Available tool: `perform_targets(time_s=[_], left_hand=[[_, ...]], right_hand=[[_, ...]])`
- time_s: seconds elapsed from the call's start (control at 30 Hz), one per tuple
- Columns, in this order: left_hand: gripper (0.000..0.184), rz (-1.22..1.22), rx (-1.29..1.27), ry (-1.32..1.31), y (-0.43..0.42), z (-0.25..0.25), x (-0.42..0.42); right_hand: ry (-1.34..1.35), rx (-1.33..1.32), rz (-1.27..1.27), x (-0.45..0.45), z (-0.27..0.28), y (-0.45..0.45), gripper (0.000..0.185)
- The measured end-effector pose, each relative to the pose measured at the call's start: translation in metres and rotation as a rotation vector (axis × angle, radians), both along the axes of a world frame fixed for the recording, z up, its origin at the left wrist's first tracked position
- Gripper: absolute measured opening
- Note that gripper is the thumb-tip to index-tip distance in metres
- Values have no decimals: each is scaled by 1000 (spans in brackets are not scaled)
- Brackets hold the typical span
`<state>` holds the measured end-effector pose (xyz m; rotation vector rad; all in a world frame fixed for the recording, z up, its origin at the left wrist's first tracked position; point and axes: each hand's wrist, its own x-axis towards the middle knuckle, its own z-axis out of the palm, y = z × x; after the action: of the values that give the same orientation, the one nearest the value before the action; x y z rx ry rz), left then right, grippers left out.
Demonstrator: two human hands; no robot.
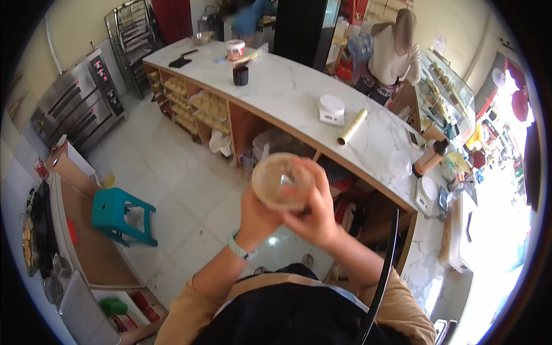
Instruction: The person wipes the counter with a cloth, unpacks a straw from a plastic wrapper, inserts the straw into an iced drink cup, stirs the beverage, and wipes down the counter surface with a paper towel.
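Observation:
Between both hands, a round, clear plastic container [276, 183] is held up in front of the body, its circular face toward the camera. My left hand [257, 210] grips it from the lower left, partly hidden behind it. Fingers of my right hand [316, 201] curl round its right side. What the container holds, if anything, cannot be made out. Beyond the hands stands the long marble-topped counter [276, 98], with a white scale [331, 109] and a yellowish roll [353, 126] on top.
A teal stool [123, 215] stands on the tiled floor at left, near an oven [80, 103]. Trays of dough [210, 106] fill shelves under the counter. One person [394, 57] stands behind the counter, another [250, 20] farther back. A second scale [425, 192] is at right.

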<state>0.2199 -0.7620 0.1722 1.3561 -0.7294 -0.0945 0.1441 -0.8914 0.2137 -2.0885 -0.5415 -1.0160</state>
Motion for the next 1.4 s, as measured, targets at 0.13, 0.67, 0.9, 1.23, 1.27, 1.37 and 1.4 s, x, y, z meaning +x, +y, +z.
perform_targets(time_s=[0.13, 0.67, 0.9, 1.23, 1.27, 1.37, 1.4], left_hand=[[65, 131, -60, -178, 1, 8, -12], [63, 53, 94, -36, -4, -3, 16], [52, 136, 36, -78, -2, -5, 6], [62, 109, -36, -37, -15, 3, 39], [62, 99, -43, -18, -16, 4, 41], [62, 136, -7, -26, -13, 1, 39], [62, 199, 20, -97, -11, 2, 34]], right_hand=[[-18, 2, 76, 6, 5, -2, 48], [96, 40, 11, 24, -3, -9, 46], [111, 24, 42, 22, -6, -9, 44], [-18, -42, 23, 57, -1, -19, 36], [-65, -59, 26, 59, -2, -20, 36], [20, -51, 40, 50, 3, -16, 36], [-11, -76, 52, 53, 5, -18, 36]])
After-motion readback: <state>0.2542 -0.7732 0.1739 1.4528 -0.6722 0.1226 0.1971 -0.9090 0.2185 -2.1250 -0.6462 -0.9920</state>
